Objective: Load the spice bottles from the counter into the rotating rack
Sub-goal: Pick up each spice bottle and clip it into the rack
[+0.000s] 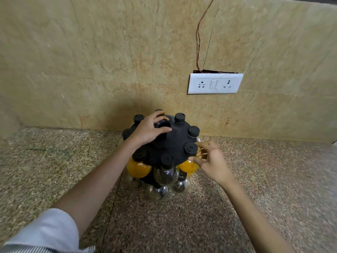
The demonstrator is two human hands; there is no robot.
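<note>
My L grip wraps top knob of black plastic rotating rack, mid-frame; R grip pinching round yellow-filled glass bottle.

Matt black plastic on the rack handle inside the left fingers, a glossy see-through spice bottle at the right fingertips, polished speckled stone counter below them, ribbed cloth sleeve behind.
</note>
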